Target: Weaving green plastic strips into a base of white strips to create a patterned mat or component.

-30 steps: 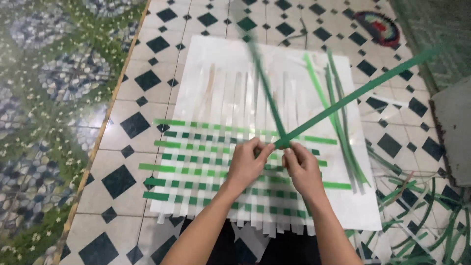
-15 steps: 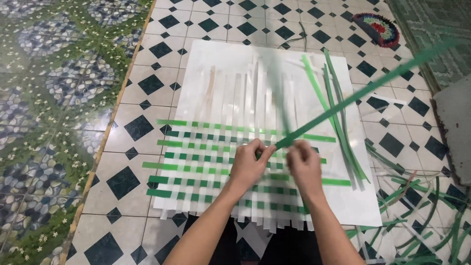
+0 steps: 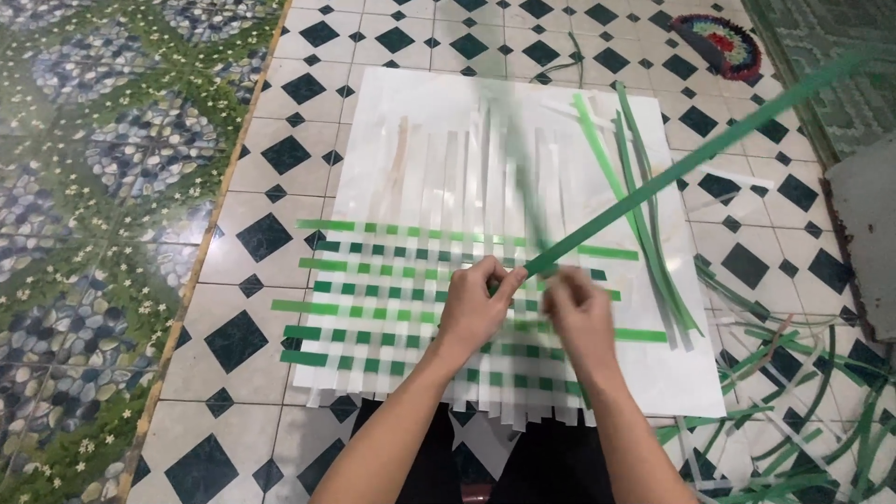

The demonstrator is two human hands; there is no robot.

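Note:
A mat of white and green strips (image 3: 392, 291) lies half woven on a white board (image 3: 420, 103) on the tiled floor. My left hand (image 3: 474, 308) is over the weave's middle and pinches a long green strip (image 3: 691, 161) that slants up to the far right. My right hand (image 3: 579, 315) is just beside it, blurred, fingers closed at the same spot. A second green stretch (image 3: 511, 154), blurred by motion, rises from between the hands toward the board's far edge. Unwoven white strips (image 3: 448, 182) run away from me.
Loose green strips (image 3: 644, 219) lie on the board's right side. Several green offcuts (image 3: 803, 411) litter the tiles at the lower right. A grey slab (image 3: 863, 233) sits at the right edge, a colourful fan-shaped mat (image 3: 714, 42) far right, and a pebble-patterned floor (image 3: 93, 187) to the left.
The upright green stretch has swung and gone blurred. My hands have stayed over the weave's middle, and the long strip still slants to the upper right.

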